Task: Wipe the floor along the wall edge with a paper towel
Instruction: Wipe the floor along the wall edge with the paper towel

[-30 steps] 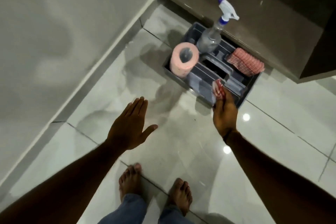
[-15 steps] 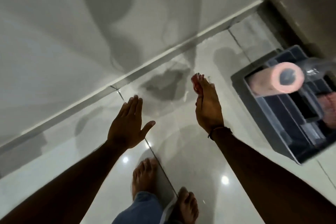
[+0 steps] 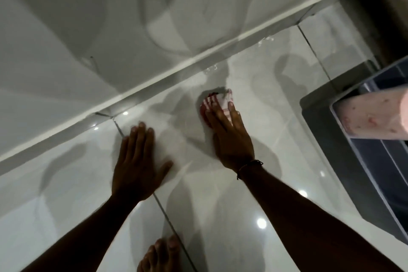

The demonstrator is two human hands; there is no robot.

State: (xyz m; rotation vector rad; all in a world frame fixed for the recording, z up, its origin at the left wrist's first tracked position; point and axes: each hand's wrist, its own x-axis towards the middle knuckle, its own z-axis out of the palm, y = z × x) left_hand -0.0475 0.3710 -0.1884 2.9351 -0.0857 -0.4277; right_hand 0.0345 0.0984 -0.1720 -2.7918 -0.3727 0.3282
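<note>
My right hand [image 3: 229,134] lies palm down on a folded red-and-white paper towel [image 3: 215,100], pinning it to the glossy floor tile [image 3: 254,86] a short way out from the wall's skirting edge [image 3: 176,68]. Most of the towel is hidden under my fingers. My left hand [image 3: 136,159] rests flat on the floor to the left, fingers spread, holding nothing. Small water drops [image 3: 210,68] sit on the tile close to the skirting.
A dark grey caddy [image 3: 326,130] stands on the floor at the right, with a pink paper towel roll [image 3: 371,117] lying in it. A dark cabinet corner [image 3: 379,6] rises at the top right. One bare foot [image 3: 161,256] shows at the bottom.
Both hands came down onto the floor. My right hand carried the towel from the caddy toward the wall and now presses it on the tile. The view dropped closer to the floor.
</note>
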